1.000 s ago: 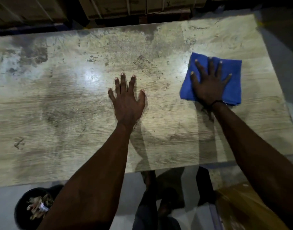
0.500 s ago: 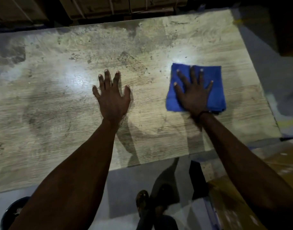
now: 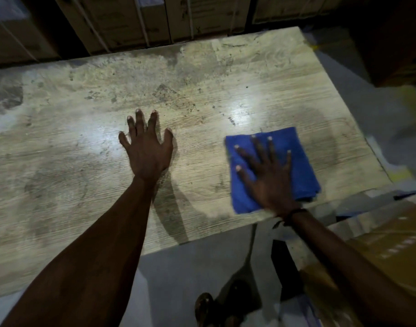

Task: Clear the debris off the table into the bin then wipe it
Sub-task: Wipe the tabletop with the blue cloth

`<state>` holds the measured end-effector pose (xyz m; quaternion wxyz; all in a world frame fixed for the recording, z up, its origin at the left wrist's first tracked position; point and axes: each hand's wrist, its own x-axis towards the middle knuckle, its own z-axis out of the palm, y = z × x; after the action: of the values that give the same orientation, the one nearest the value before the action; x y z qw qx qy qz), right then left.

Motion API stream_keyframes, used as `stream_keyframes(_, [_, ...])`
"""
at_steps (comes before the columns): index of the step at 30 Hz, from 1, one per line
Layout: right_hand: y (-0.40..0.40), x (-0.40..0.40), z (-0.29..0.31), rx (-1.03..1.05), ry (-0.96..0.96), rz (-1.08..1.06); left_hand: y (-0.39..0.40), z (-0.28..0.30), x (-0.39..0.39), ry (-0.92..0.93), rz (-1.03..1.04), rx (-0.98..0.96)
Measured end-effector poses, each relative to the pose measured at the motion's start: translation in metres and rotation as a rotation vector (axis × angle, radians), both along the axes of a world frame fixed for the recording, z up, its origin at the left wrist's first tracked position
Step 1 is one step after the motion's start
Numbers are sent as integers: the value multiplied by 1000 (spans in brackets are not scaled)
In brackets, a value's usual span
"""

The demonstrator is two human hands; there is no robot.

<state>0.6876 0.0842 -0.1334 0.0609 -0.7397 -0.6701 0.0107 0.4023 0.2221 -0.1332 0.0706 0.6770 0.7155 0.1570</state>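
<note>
The folded blue cloth (image 3: 294,166) is lying flat near the right front corner of the pale, wood-grained worktop (image 3: 202,79), and the right hand (image 3: 269,178) is pressing down on it with straight, spread fingers (image 3: 256,149), palm on the fabric, not curling round it. The cloth is sitting directly under that hand, its near edge close to the worktop's front edge, its longer side running roughly front to back. The left hand (image 3: 146,153) is resting flat on bare wood, well apart to the left, fingers splayed and holding nothing, looking like a brace. So the right hand is the one working, and the wiping is looking well under way. Grey stains and dark specks (image 3: 169,93) are lying farther back and to the left of the cloth, which is probably where the stroke needs to be heading. Nothing is standing in that path except the left hand itself. Cardboard boxes (image 3: 136,17) are lining the far edge; the bin is not showing.
</note>
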Motion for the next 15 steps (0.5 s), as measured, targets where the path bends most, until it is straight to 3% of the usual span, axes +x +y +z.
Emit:
stream_keyframes(3, [36,54,4,-36,88,-189,0,1,1,-2,-6,7])
stream_keyframes(6, [59,37,3,-1,143,-279,-2,3,0,-6,-21,5])
stream_keyframes(12, [-29,-56,-2,33,58,159,-15,2,0,4,-64,-11])
stream_keyframes(15, [-61,-19,-5,33,-14,116,-54,-1,10,27,-80,-24])
